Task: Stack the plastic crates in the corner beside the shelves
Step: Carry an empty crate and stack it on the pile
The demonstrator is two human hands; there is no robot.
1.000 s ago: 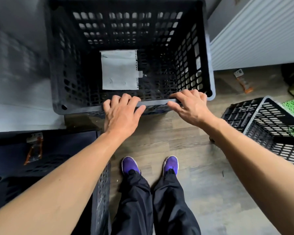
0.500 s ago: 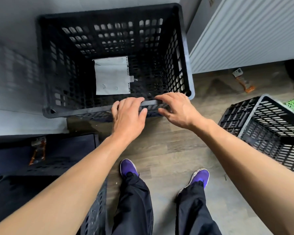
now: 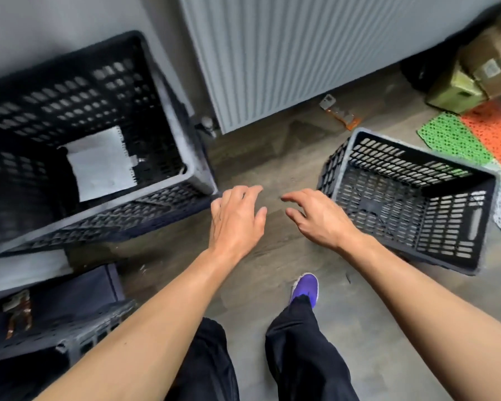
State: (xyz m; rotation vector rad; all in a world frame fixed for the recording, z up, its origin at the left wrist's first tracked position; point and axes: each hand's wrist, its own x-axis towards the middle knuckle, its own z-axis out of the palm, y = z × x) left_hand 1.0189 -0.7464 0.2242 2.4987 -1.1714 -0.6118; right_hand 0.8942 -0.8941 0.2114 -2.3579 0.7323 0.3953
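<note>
Looking down, we see our left hand (image 3: 235, 218) and right hand (image 3: 318, 218) over the floor (image 3: 272, 163), fingers loose and holding nothing. A black crate (image 3: 185, 172) stands at the left by the wall, with a white paper (image 3: 99, 163) inside. Another crate (image 3: 411, 204) sits tilted on the floor at the right, just beside our right hand.

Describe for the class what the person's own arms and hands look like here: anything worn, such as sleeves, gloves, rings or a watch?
Both forearms are bare right to the bottom edge of the picture; no sleeves show. The left hand and right hand wear no gloves, and no rings, watch or wristband can be seen. Lower down are dark trousers and one purple shoe.
</note>
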